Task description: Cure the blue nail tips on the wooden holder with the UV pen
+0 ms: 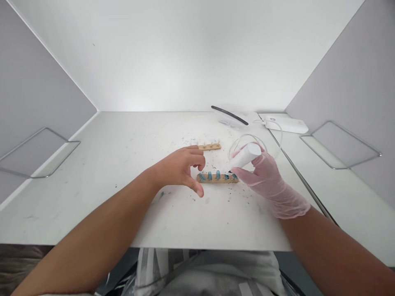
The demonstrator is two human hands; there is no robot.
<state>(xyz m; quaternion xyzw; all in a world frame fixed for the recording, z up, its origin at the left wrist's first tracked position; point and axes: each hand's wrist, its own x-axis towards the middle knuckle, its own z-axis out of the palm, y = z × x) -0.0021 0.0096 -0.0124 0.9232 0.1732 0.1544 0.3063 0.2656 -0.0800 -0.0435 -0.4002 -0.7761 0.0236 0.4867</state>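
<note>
Head view: grips the white tool (pixel 247 154) in the gloved right hand (pixel 266 174), with fingers clamped on it, over the right end of the near strip (pixel 213 181). Holds the left hand (pixel 181 166) by the left end, with fingers apart. Could knock a teal tip (pixel 217 175) by slipping, without visible steadying. Shows clear plastic (pixel 231 123) by the file (pixel 230 114); cannot tell if filled.

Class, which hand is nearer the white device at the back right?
Right: the right hand is in front of the white device, slightly left; the left hand is farther left.
</note>
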